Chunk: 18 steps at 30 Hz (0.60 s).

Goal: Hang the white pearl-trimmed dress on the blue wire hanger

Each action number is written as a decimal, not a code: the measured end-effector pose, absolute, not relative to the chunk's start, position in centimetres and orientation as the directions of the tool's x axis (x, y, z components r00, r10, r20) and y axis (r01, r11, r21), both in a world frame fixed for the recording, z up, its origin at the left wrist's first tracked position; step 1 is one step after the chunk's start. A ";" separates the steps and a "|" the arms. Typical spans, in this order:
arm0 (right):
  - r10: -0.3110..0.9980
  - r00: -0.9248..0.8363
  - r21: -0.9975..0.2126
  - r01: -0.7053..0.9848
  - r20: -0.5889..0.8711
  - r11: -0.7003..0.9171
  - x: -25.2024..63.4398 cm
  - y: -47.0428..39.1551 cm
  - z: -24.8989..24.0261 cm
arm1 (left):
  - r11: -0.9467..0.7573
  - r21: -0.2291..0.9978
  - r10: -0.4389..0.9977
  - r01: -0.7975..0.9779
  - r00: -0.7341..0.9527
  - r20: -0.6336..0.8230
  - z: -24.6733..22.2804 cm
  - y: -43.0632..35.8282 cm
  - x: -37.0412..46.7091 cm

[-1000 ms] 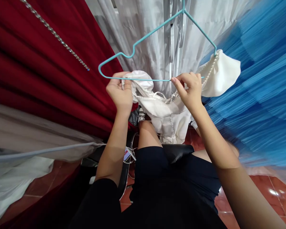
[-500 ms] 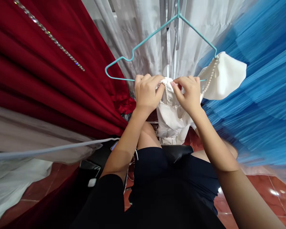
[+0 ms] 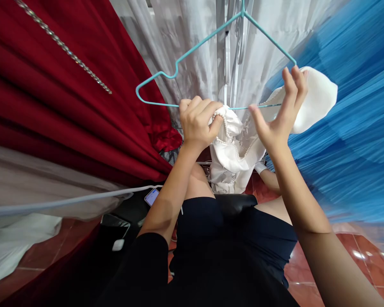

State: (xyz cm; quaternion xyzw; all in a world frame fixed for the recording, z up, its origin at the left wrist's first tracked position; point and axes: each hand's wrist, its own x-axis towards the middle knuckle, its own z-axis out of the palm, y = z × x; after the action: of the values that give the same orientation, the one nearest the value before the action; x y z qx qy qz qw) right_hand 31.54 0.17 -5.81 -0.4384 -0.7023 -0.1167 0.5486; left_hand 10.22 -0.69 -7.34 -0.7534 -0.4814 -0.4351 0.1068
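Observation:
A white dress point(image 3: 232, 157) with pearl-bead trim hangs from a light-blue hanger point(image 3: 242, 13). My left hand point(image 3: 196, 121) is closed round the hanger's lower bar and the gathered, pearl-edged part of the dress. To the right, my right hand point(image 3: 280, 119) is spread, its thumb near the lower bar and its raised fingers close to the hanger's right shoulder. Behind those fingers shows the dress's puffy white sleeve point(image 3: 318, 100); whether the fingertips touch it I cannot tell. The hanger's left end is bare.
Red fabric point(image 3: 83, 111) with a rhinestone strip hangs at left, blue tulle point(image 3: 348, 136) at right. White fabric point(image 3: 192, 34) hangs behind the hanger. A phone point(image 3: 152, 197) and a white charger point(image 3: 118, 244) lie on a dark surface by my left arm.
My right hand has let go of the gathered fabric, opened and moved right and up to the hanger's right shoulder. My left hand keeps its grip.

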 end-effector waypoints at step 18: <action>0.362 0.093 -0.314 0.721 0.927 0.618 37.1 6.0 -4.1 | -0.503 0.256 0.647 0.826 0.163 0.745 -6.1 -1.0 9.5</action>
State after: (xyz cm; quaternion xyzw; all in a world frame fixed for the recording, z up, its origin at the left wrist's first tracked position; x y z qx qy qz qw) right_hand 37.05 6.02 -4.05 -0.4119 -0.6573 -0.1460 0.6139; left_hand 9.46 -1.04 -6.08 -0.7554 -0.4875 -0.4251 0.1049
